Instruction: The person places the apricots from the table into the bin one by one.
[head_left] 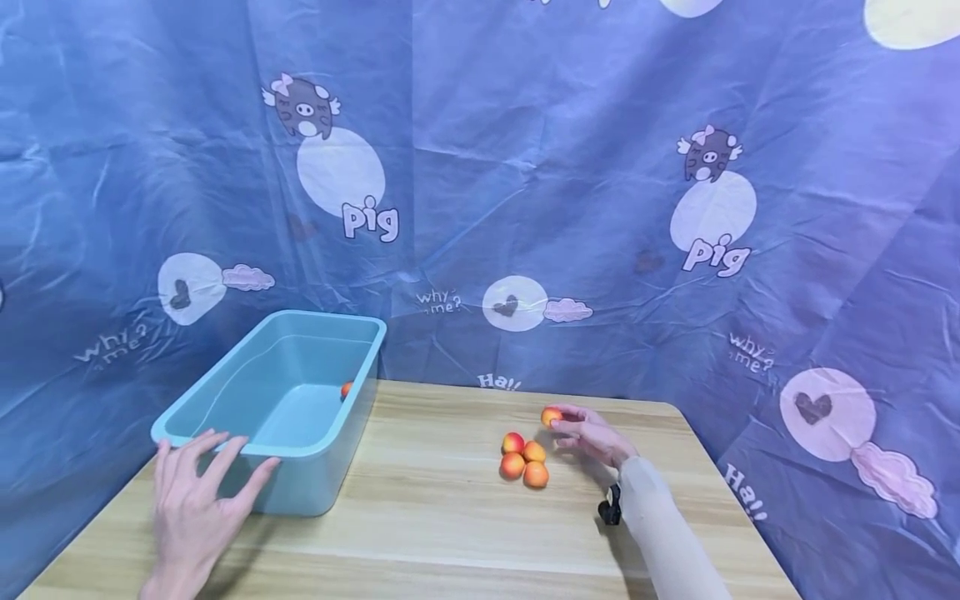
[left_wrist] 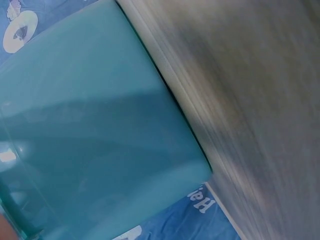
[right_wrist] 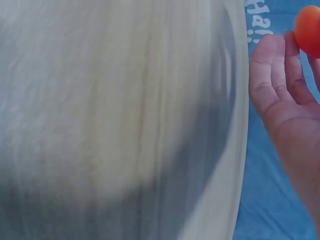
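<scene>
My right hand (head_left: 592,435) pinches an orange-red apricot (head_left: 551,416) between thumb and fingertips, above the table. The same apricot (right_wrist: 309,31) shows at the top right of the right wrist view, cut by the frame edge. Several more apricots (head_left: 512,465) lie together just left of that hand. On the left stands a blue-green plastic bin (head_left: 352,442); one apricot (head_left: 346,389) is partly visible inside, against its right wall. My left hand (head_left: 197,492) has its fingers spread at the bin's near rim. In the left wrist view the bin's side (left_wrist: 100,120) fills much of the picture.
The wooden table (head_left: 435,533) bears everything and ends at a back edge by a blue printed curtain (head_left: 465,167). The curtain also hangs at both sides. A small black device (head_left: 611,505) sits at the right wrist, beside the light sleeve (head_left: 667,525).
</scene>
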